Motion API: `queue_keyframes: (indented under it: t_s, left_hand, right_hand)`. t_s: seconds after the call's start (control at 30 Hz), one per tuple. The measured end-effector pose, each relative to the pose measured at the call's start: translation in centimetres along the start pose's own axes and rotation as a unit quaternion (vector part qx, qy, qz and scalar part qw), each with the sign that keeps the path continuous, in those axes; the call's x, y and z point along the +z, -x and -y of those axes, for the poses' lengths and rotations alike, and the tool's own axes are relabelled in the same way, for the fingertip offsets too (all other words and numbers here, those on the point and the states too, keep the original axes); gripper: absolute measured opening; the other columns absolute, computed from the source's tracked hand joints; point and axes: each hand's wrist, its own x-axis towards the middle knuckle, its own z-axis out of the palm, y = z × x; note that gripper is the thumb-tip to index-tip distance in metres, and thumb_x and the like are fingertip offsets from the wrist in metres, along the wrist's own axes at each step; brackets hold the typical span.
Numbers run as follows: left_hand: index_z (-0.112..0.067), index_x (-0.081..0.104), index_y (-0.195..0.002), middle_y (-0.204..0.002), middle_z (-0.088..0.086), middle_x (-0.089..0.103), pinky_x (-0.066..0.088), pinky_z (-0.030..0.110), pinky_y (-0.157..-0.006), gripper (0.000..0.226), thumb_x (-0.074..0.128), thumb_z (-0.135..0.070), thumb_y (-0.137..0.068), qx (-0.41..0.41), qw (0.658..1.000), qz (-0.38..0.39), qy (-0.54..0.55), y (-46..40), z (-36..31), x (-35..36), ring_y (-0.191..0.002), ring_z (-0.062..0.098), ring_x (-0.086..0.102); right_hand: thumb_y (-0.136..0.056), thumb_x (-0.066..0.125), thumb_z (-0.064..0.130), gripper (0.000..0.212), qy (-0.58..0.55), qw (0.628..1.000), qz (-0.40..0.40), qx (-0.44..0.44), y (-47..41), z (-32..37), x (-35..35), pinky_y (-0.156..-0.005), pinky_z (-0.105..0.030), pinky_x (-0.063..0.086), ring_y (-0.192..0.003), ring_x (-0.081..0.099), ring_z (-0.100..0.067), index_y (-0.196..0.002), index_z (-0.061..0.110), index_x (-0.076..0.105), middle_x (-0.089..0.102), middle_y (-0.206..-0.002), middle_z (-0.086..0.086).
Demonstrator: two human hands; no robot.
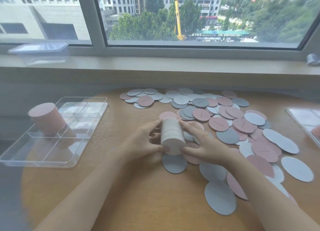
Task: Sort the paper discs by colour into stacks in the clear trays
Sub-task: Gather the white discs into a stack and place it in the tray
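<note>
A thick stack of white paper discs (pixel 171 137) lies on its side between my hands, just above the table. My left hand (pixel 143 142) grips its left side and my right hand (pixel 199 142) grips its right side, fingers curled round the edges. Loose pink, grey and white discs (pixel 242 126) are spread over the table's right half. A clear divided tray (pixel 57 154) sits at the left and holds a tall stack of pink discs (pixel 45 118) in a far-left compartment. A second clear tray (pixel 304 118) shows at the right edge.
The round wooden table (pixel 129 196) stands against a wall under a window sill. A clear plastic container (pixel 39 53) rests on the sill at the left, and a grey roll (pixel 313 59) at the right. Several discs lie under my right forearm.
</note>
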Motion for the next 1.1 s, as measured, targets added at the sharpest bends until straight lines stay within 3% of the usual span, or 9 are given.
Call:
queue_keyframes:
  t_s: [0.17, 0.33, 0.47, 0.6, 0.73, 0.87, 0.97, 1.03, 1.1]
  left_hand:
    - [-0.029, 0.044, -0.148, -0.133, -0.018, 0.060, 0.050, 0.034, -0.104, 0.097, 0.092, -0.038, -0.064, -0.007, 0.999, -0.043, 0.015, 1.0, 0.1, 0.5, -0.120, -0.004, 0.058]
    - [-0.027, 0.048, -0.144, -0.132, -0.006, 0.050, 0.044, 0.018, -0.102, 0.085, 0.091, -0.025, -0.070, 0.008, 0.993, -0.103, 0.052, 2.8, -1.9, -2.5, -0.119, 0.000, 0.058]
    - [-0.028, 0.054, -0.135, -0.124, -0.009, 0.061, 0.053, 0.031, -0.098, 0.068, 0.085, -0.032, -0.075, -0.002, 0.987, -0.150, 0.052, 4.5, -3.0, -9.5, -0.109, 0.000, 0.065]
    - [-0.034, 0.055, -0.127, -0.112, -0.011, 0.068, 0.053, 0.032, -0.093, 0.058, 0.075, -0.047, -0.075, -0.094, 0.970, -0.222, 0.014, 5.5, -2.7, -18.2, -0.105, 0.004, 0.066]
    - [-0.026, 0.061, -0.117, -0.105, 0.003, 0.072, 0.057, 0.033, -0.084, 0.036, 0.068, -0.044, -0.086, -0.175, 0.956, -0.236, -0.001, 5.3, -1.0, -26.3, -0.095, 0.016, 0.071]
    - [-0.022, 0.063, -0.117, -0.105, 0.013, 0.074, 0.052, 0.040, -0.098, 0.033, 0.058, -0.044, -0.093, -0.274, 0.937, -0.217, -0.019, 4.3, 2.5, -31.7, -0.099, 0.024, 0.071]
    - [-0.016, 0.061, -0.123, -0.101, 0.019, 0.074, 0.054, 0.038, -0.093, 0.039, 0.055, -0.041, -0.094, -0.326, 0.924, -0.200, 0.005, 3.4, 5.1, -33.4, -0.094, 0.029, 0.073]
    - [-0.014, 0.060, -0.123, -0.102, 0.022, 0.073, 0.056, 0.039, -0.091, 0.040, 0.057, -0.040, -0.094, -0.350, 0.916, -0.194, 0.017, 2.9, 6.5, -33.9, -0.093, 0.031, 0.073]
    - [-0.014, 0.058, -0.125, -0.105, 0.023, 0.071, 0.056, 0.041, -0.093, 0.042, 0.057, -0.041, -0.093, -0.371, 0.910, -0.184, 0.023, 2.4, 7.9, -34.2, -0.094, 0.032, 0.073]
  right_hand:
    - [-0.082, 0.073, 0.031, 0.072, -0.014, 0.999, -0.051, -0.002, -0.1, 0.8, 0.1, -0.110, -0.031, 0.040, -0.127, 0.045, 0.006, -0.147, 0.031, 0.043, 0.049, -0.136, 0.021]
    - [-0.086, 0.073, 0.017, 0.062, -0.065, 0.992, -0.092, -0.047, -1.6, 4.2, 0.4, -0.107, -0.026, 0.042, -0.123, 0.054, 0.000, -0.143, 0.027, 0.051, 0.058, -0.132, 0.020]
    - [-0.090, 0.066, 0.035, 0.047, -0.151, 0.982, -0.091, -0.071, -6.3, 10.1, 1.4, -0.100, -0.034, 0.047, -0.118, 0.060, -0.005, -0.136, 0.032, 0.057, 0.064, -0.128, 0.016]
    - [-0.096, 0.061, 0.039, 0.026, -0.212, 0.973, -0.070, -0.057, -13.7, 16.0, 3.6, -0.091, -0.031, 0.049, -0.100, 0.065, 0.000, -0.121, 0.034, 0.066, 0.073, -0.106, 0.015]
    - [-0.098, 0.055, 0.030, 0.024, -0.281, 0.959, -0.032, -0.032, -21.6, 21.7, 5.9, -0.060, -0.013, 0.043, -0.064, 0.061, 0.004, -0.110, 0.016, 0.070, 0.070, -0.082, 0.010]
    - [-0.097, 0.049, 0.030, 0.033, -0.293, 0.954, 0.053, 0.020, -28.1, 24.7, 8.6, -0.055, -0.013, 0.048, -0.065, 0.068, -0.010, -0.109, 0.006, 0.068, 0.076, -0.092, -0.015]
    - [-0.099, 0.045, 0.034, 0.029, -0.253, 0.963, 0.073, 0.055, -31.4, 25.1, 10.5, -0.036, -0.008, 0.034, -0.042, 0.056, -0.002, -0.097, 0.013, 0.065, 0.071, -0.091, -0.010]
    - [-0.099, 0.043, 0.036, 0.030, -0.224, 0.969, 0.079, 0.069, -32.8, 24.7, 11.6, -0.036, -0.011, 0.033, -0.037, 0.050, -0.002, -0.092, 0.015, 0.062, 0.068, -0.087, -0.008]
    - [-0.100, 0.040, 0.037, 0.035, -0.198, 0.973, 0.092, 0.080, -33.8, 24.3, 12.4, -0.047, -0.020, 0.038, -0.048, 0.053, -0.007, -0.100, 0.011, 0.064, 0.068, -0.088, -0.007]
